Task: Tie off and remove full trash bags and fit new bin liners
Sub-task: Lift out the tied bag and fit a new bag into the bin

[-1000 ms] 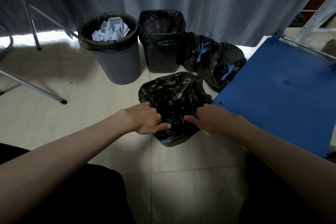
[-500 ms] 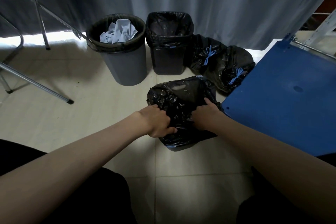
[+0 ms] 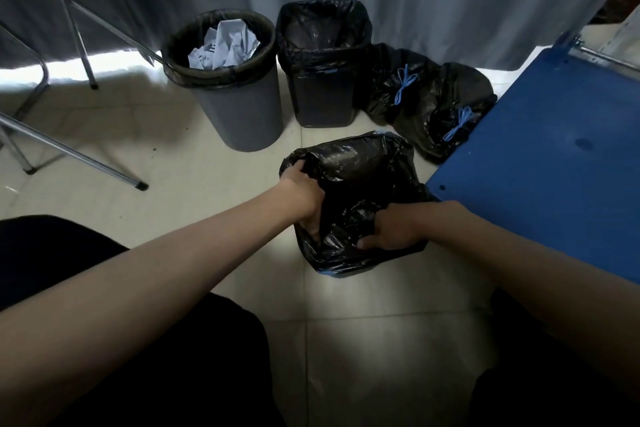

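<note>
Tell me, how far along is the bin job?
Done: two tied bags lie by the curtain, and the square bin has a liner. In hand: the left hand and right hand grip a black liner over the near bin. Left: the round bin, which holds crumpled paper.

Crumpled paper print seemingly illegible (blurred).

The left hand now reaches along the black liner's left edge. The right hand pulls plastic down the near side, so the liner lies flatter.
</note>
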### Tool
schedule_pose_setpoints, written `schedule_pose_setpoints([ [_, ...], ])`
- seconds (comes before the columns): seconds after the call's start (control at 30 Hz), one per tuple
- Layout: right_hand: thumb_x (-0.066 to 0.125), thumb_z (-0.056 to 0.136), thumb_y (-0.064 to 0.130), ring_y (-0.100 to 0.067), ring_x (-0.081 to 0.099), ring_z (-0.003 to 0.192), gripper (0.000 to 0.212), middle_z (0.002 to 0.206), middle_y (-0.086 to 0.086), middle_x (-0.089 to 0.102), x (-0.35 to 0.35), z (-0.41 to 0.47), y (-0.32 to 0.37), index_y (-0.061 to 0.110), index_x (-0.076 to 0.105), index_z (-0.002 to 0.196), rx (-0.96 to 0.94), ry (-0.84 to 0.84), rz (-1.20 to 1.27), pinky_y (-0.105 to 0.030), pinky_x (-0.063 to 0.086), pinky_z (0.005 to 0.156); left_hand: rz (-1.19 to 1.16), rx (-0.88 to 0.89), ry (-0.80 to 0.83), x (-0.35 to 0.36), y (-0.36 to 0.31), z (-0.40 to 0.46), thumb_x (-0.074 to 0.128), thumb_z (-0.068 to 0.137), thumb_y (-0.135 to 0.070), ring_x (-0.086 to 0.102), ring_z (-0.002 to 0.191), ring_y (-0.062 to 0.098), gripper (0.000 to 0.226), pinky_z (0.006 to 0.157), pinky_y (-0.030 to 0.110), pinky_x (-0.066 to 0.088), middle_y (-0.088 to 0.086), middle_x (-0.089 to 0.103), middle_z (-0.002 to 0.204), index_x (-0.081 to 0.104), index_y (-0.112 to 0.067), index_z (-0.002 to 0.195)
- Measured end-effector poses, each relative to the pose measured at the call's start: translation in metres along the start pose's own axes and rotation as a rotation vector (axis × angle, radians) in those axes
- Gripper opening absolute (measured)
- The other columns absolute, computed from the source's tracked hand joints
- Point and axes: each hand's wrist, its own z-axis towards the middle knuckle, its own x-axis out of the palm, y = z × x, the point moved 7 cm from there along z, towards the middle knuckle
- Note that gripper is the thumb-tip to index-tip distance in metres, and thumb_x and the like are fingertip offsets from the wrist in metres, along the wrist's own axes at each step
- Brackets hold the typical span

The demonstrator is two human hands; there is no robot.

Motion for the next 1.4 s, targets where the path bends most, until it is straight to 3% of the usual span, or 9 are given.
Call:
schedule_pose_setpoints([
  [0.2, 0.058, 0.096, 0.038, -0.027, 0.057, 0.085, 0.03, 0.097, -0.01, 0.056, -0.023, -0.006, -0.013, 0.01, 0.055, 0.084, -0.012, -0.315, 0.081, -0.035, 0.049, 0.076, -0.154, 0.069, -0.142, -0.006, -0.003, -0.001, 0.065, 0.071, -0.072, 0.048, 0.13, 0.023, 0.08, 0.12, 0.049, 0.002, 0.003, 0.06, 0.13, 0.055, -0.021, 0.133],
  [0.3, 0.06, 0.094, 0.025, -0.03, 0.063, 0.096, 0.017, 0.11, -0.011, 0.063, -0.019, 0.007, -0.013, 0.014, 0.066, 0.107, -0.052, -0.405, 0.205, -0.043, 0.054, 0.088, -0.239, 0.143, -0.138, -0.006, -0.005, -0.01, 0.07, 0.076, -0.059, 0.051, 0.126, 0.021, 0.059, 0.12, 0.046, 0.009, 0.0, 0.063, 0.123, 0.063, -0.024, 0.122],
  [0.43, 0.06, 0.093, 0.016, -0.03, 0.058, 0.116, 0.041, 0.131, -0.008, 0.056, -0.001, 0.026, -0.006, 0.028, 0.056, 0.132, -0.099, -0.279, 0.17, -0.044, 0.049, 0.1, -0.263, 0.202, -0.139, 0.001, -0.015, -0.023, 0.063, 0.085, -0.044, 0.059, 0.115, 0.018, 0.03, 0.122, 0.046, 0.005, -0.002, 0.068, 0.096, 0.07, -0.028, 0.109],
  [0.67, 0.049, 0.096, 0.008, -0.036, 0.063, 0.1, 0.022, 0.115, -0.019, 0.063, -0.004, 0.026, 0.001, 0.0, 0.064, 0.109, -0.076, -0.231, 0.051, -0.037, 0.052, 0.084, -0.314, 0.23, -0.14, 0.007, -0.011, -0.034, 0.05, 0.09, -0.046, 0.062, 0.102, 0.017, 0.031, 0.123, 0.047, -0.002, -0.01, 0.051, 0.063, 0.052, -0.029, 0.064],
  [0.8, 0.049, 0.096, 0.006, -0.034, 0.057, 0.113, 0.025, 0.122, -0.016, 0.056, -0.026, 0.011, 0.003, 0.005, 0.057, 0.12, 0.005, -0.488, -0.21, -0.038, 0.047, 0.084, -0.345, 0.213, -0.098, 0.011, -0.012, -0.034, 0.043, 0.094, -0.047, 0.06, 0.108, 0.017, 0.031, 0.123, 0.046, 0.0, -0.01, 0.049, 0.063, 0.055, -0.029, 0.072],
  [0.93, 0.048, 0.097, 0.014, -0.03, 0.051, 0.119, 0.032, 0.128, -0.013, 0.054, -0.024, 0.009, -0.006, 0.012, 0.056, 0.128, 0.13, -0.452, -0.403, -0.037, 0.046, 0.093, -0.304, 0.215, -0.075, 0.01, -0.015, -0.034, 0.041, 0.096, -0.048, 0.057, 0.118, 0.018, 0.039, 0.123, 0.045, -0.001, -0.009, 0.047, 0.068, 0.07, -0.023, 0.1],
  [1.13, 0.052, 0.091, 0.016, -0.037, 0.052, 0.11, 0.023, 0.114, -0.019, 0.052, -0.047, 0.013, 0.026, 0.005, 0.067, 0.105, -0.111, -0.65, 0.054, -0.044, 0.048, 0.093, -0.325, 0.256, -0.124, 0.004, -0.017, -0.035, 0.047, 0.093, -0.046, 0.061, 0.109, 0.021, 0.028, 0.123, 0.047, 0.002, -0.009, 0.047, 0.065, 0.064, -0.025, 0.086],
  [1.2, 0.052, 0.086, 0.013, -0.039, 0.052, 0.113, 0.023, 0.109, -0.023, 0.057, -0.039, 0.027, 0.044, 0.005, 0.072, 0.093, -0.255, -0.481, 0.194, -0.043, 0.043, 0.099, -0.306, 0.259, -0.151, 0.001, -0.013, -0.038, 0.049, 0.091, -0.046, 0.062, 0.104, 0.022, 0.032, 0.122, 0.046, 0.003, -0.006, 0.051, 0.068, 0.069, -0.021, 0.091],
  [1.4, 0.044, 0.098, 0.014, -0.033, 0.047, 0.128, 0.032, 0.135, -0.018, 0.055, 0.012, 0.053, 0.064, 0.002, 0.06, 0.123, -0.199, 0.005, 0.122, -0.036, 0.032, 0.111, -0.336, 0.238, -0.181, -0.003, 0.0, -0.044, 0.052, 0.088, -0.046, 0.062, 0.1, 0.018, 0.032, 0.123, 0.044, 0.0, -0.005, 0.064, 0.078, 0.073, -0.022, 0.091],
])
